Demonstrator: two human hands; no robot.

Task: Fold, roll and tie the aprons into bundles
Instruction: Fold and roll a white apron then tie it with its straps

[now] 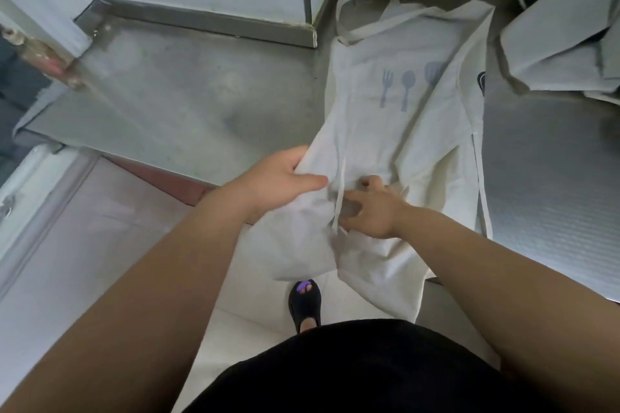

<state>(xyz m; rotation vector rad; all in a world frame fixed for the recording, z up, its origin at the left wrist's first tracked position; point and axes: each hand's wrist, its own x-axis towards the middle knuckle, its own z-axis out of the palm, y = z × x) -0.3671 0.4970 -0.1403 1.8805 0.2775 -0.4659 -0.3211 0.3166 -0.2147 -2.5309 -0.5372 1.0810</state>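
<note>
Cream cotton apron with blue cutlery print (402,117): bib flat on grey steel counter (167,94), neck loop (362,10) toward 12 o'clock, hem hanging off edge toward 6 o'clock. Left hand (285,181) grips side edge, turned inward toward 3 o'clock; judged lengthwise fold under way. Right hand (369,208), fingers curled into cloth beside waist tie (339,194), judged anchoring centre so fold holds. Apron lies under both hands, running to 1 o'clock. Folded cream cloth pile (553,43) at 2 o'clock

The left hand (285,178) and right hand (372,211) are bare, as are both forearms. At six o'clock a black fabric garment (352,372) covers the torso. Just above it, a black open-toed slip-on sandal (304,307) shows purple at the toes.
</note>
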